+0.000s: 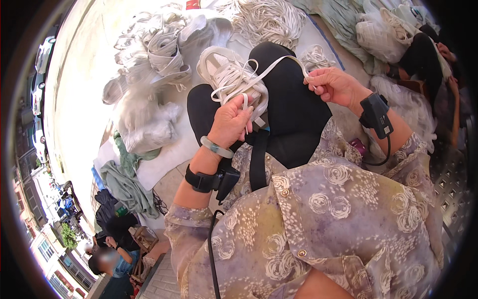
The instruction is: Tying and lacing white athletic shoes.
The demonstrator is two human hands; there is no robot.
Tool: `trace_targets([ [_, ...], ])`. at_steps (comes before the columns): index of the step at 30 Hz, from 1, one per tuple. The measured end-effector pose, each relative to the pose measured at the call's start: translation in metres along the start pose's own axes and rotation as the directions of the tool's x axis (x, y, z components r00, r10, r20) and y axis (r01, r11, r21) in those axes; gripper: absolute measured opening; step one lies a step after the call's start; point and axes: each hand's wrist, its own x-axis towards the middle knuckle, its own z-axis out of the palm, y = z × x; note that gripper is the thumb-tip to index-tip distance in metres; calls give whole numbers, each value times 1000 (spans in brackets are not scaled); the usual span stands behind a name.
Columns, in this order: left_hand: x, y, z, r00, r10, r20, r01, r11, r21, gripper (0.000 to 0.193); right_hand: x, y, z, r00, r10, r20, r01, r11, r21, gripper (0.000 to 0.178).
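A white and grey sneaker point(234, 79) rests on my lap between my black-clad thighs, its toe pointing away from me. Loose white laces cross over its upper. Close to the shoe's collar, my left hand point(230, 119) is closed with a white shoelace point(245, 101) pinched between thumb and fingers. My right hand point(334, 84), off to the right above my thigh, pinches the far end of a white shoelace point(280, 61) that arcs over from the shoe. Part of the sneaker's heel is hidden behind my left hand.
A heap of white shoe uppers point(159, 50) lies ahead on the left, beside a clear plastic bag point(144, 119). Straight ahead is a big pile of white laces point(269, 20). Green cloth point(124, 184) lies at the left. Other people sit at the right and lower left.
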Motion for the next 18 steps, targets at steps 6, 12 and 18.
trace_targets([
  [6,12,-1,7,976,129,-175,-93,975,200,38,17,9,50,995,-58,84,62,997,-50,10],
  [12,19,-1,7,973,148,-178,-90,950,298,46,55,13,83,896,-441,43,442,883,-155,5],
  [18,22,-2,7,977,118,-175,-61,952,299,47,71,19,86,848,-525,75,530,841,-110,4],
])
